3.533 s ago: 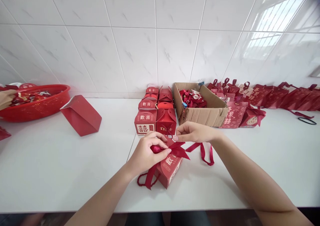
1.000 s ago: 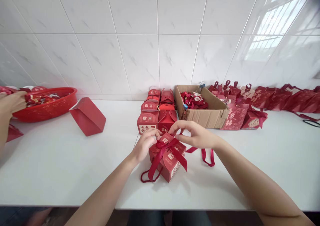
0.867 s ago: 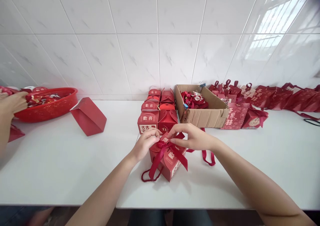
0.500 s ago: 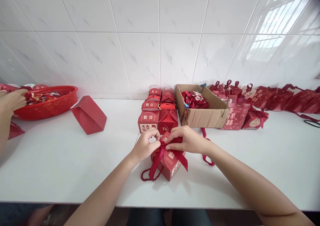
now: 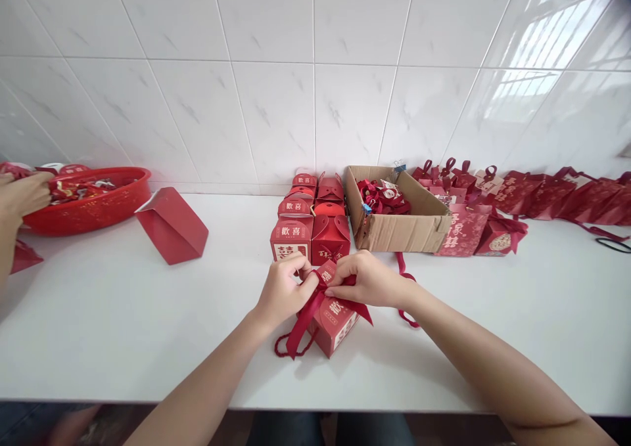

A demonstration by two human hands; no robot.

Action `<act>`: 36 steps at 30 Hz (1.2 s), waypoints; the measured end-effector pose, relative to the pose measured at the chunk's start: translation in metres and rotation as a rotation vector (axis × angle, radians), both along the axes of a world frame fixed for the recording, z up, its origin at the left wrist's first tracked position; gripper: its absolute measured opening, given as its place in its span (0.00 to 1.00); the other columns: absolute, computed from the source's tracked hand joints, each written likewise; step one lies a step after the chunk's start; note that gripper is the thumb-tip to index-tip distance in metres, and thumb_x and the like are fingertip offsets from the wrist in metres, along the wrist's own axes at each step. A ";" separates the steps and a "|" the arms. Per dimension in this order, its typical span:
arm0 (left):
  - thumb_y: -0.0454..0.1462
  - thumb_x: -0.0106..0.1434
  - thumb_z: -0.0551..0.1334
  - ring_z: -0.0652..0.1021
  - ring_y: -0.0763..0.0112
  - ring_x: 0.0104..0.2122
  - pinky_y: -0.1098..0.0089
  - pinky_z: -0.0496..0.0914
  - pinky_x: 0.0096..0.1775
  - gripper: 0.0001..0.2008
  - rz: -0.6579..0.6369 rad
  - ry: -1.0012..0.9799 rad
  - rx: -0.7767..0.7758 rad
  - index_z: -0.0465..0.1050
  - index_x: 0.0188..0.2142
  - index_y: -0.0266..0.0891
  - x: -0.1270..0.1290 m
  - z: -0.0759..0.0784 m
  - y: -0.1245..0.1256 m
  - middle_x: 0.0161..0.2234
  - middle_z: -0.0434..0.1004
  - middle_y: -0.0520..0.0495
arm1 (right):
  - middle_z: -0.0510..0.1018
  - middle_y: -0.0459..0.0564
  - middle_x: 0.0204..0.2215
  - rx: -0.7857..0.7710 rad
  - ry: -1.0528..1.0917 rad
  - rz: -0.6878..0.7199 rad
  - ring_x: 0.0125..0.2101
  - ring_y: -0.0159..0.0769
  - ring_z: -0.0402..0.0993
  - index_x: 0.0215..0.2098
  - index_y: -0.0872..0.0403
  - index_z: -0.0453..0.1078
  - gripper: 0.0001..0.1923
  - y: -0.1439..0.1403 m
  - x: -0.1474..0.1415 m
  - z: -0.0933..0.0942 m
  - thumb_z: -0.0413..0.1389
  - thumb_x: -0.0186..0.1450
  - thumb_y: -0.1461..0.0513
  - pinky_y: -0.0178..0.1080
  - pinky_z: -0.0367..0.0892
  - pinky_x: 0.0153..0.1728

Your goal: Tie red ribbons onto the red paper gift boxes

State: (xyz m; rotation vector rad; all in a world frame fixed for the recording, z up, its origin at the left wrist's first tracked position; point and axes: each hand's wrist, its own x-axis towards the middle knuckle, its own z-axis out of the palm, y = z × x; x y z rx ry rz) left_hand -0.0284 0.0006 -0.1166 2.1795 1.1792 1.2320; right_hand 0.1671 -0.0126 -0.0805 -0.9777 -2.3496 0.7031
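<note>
Both hands, left hand (image 5: 282, 288) and right hand (image 5: 363, 279), are pinching the ribbon (image 5: 315, 299) atop the gift box (image 5: 331, 318), meeting directly over its lid.

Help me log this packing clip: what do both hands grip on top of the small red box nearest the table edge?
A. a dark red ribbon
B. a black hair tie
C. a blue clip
A: the left hand and right hand pinch a dark red ribbon tied over the small red box.

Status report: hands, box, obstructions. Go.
Left hand and right hand pinching ribbon atop red gift box. Finished boxes close behind, not touching.
</note>
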 end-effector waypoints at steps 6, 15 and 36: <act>0.29 0.53 0.55 0.63 0.74 0.22 0.71 0.59 0.28 0.11 0.030 -0.066 -0.048 0.56 0.19 0.40 0.002 0.000 0.003 0.19 0.60 0.55 | 0.73 0.45 0.23 -0.033 0.003 0.022 0.23 0.26 0.64 0.20 0.57 0.69 0.11 0.003 0.001 -0.003 0.57 0.61 0.63 0.31 0.57 0.23; 0.35 0.56 0.57 0.61 0.75 0.23 0.72 0.58 0.28 0.11 -0.110 -0.190 -0.211 0.54 0.22 0.40 0.001 -0.004 0.005 0.22 0.56 0.56 | 0.78 0.53 0.39 -0.221 0.136 0.000 0.38 0.36 0.73 0.45 0.56 0.74 0.23 0.017 0.023 0.006 0.51 0.65 0.48 0.36 0.67 0.38; 0.51 0.68 0.43 0.72 0.70 0.31 0.69 0.64 0.32 0.19 -0.429 -0.458 -0.528 0.59 0.34 0.41 0.021 -0.027 -0.002 0.32 0.68 0.49 | 0.58 0.60 0.62 -0.191 0.607 -0.439 0.56 0.54 0.65 0.68 0.47 0.38 0.59 -0.104 0.121 -0.043 0.68 0.48 0.55 0.53 0.65 0.52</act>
